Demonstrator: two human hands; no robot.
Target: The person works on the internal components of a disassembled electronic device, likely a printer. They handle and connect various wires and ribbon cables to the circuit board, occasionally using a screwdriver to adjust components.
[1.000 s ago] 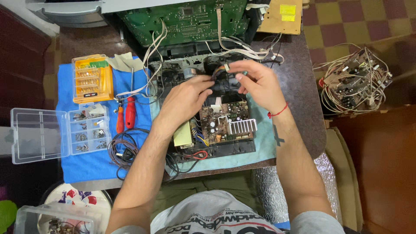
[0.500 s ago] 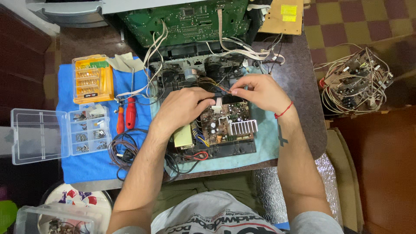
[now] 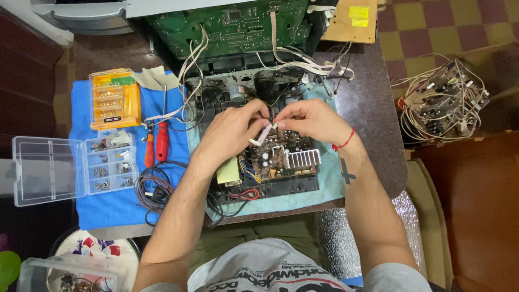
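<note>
Both hands meet over the opened chassis [image 3: 259, 146] in the middle of the surface [image 3: 373, 108]: the left hand [image 3: 230, 132] and the right hand [image 3: 311, 121] each have fingers pinched on a small white connector piece [image 3: 263, 134], held just above the circuit board [image 3: 281, 159] with its finned heat sink [image 3: 303, 159]. By my reckoning the job is somewhere in the middle: the casing is off, the green main board [image 3: 238, 24] stands tipped up behind with its wires trailing, and two red-handled screwdrivers [image 3: 155, 143] lie on the blue cloth [image 3: 108, 200] beside an open clear parts box [image 3: 70, 167], yet nothing looks closed up. Whether the white piece is joined to a cable or free I cannot make out; the fingers hide its ends, and the chassis's far side is lost under wiring.
</note>
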